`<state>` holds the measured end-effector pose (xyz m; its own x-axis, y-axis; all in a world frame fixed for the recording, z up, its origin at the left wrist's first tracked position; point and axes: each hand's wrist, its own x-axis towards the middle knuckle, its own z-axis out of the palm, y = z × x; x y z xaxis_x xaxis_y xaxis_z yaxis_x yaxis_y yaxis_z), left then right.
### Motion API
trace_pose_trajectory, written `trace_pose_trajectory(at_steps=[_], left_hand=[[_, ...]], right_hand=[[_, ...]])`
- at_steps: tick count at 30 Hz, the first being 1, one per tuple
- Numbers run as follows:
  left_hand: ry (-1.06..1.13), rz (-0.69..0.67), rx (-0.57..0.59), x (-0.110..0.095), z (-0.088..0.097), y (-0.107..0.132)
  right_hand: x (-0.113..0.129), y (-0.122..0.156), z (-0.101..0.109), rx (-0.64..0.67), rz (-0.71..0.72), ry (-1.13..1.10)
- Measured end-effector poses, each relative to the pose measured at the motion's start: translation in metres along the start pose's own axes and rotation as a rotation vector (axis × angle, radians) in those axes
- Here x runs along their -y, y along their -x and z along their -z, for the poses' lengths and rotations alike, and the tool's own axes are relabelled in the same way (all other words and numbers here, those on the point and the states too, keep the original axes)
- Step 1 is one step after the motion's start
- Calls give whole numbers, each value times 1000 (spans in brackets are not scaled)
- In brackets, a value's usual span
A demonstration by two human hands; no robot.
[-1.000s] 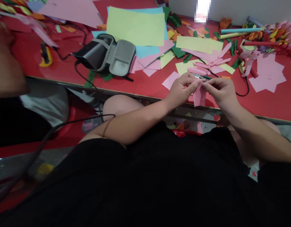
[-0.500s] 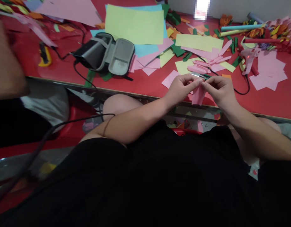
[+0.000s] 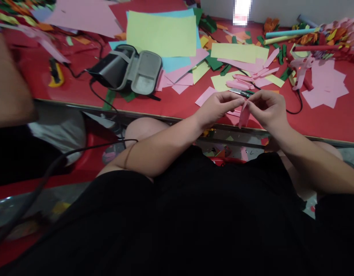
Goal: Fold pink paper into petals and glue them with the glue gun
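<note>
Head view: we are pinching a narrow pink paper strip [image 3: 244, 117] at its top with the fingers of our left hand [image 3: 215, 109] and right hand [image 3: 267, 109]. It is hanging below the fingers, over the near edge of the red surface [image 3: 177, 103]. Loose pink strips [image 3: 241, 82] are lying just beyond the fingers, and an open grey case [image 3: 142, 71] is sitting well to their left.

Red table [image 3: 64, 86], scattered coloured paper sheets [image 3: 162, 32], open grey case [image 3: 136, 71]
</note>
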<state>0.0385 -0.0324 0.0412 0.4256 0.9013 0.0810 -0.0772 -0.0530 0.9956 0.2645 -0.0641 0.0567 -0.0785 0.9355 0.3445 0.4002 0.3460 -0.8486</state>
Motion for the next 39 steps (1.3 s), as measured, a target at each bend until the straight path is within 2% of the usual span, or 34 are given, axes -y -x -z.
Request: trace_pose_trajectory(at_steps=[4, 8, 12, 16, 26, 31, 39], left_hand=[[30, -48, 24, -7, -1, 1], [24, -7, 19, -10, -1, 2], [43, 49, 39, -9, 1, 1], [61, 61, 58, -7, 2, 0], [39, -35, 32, -9, 6, -1], [-24, -7, 22, -11, 9, 1], [1, 4, 41, -6, 2, 1]], right_hand=[[1, 1, 1, 9, 3, 5], [5, 2, 3, 26, 30, 72], [7, 2, 4, 36, 66, 82], [7, 2, 3, 54, 40, 36], [-3, -3, 5, 79, -1, -10], [-5, -4, 7, 84, 5, -12], [-5, 1, 9, 87, 11, 28]])
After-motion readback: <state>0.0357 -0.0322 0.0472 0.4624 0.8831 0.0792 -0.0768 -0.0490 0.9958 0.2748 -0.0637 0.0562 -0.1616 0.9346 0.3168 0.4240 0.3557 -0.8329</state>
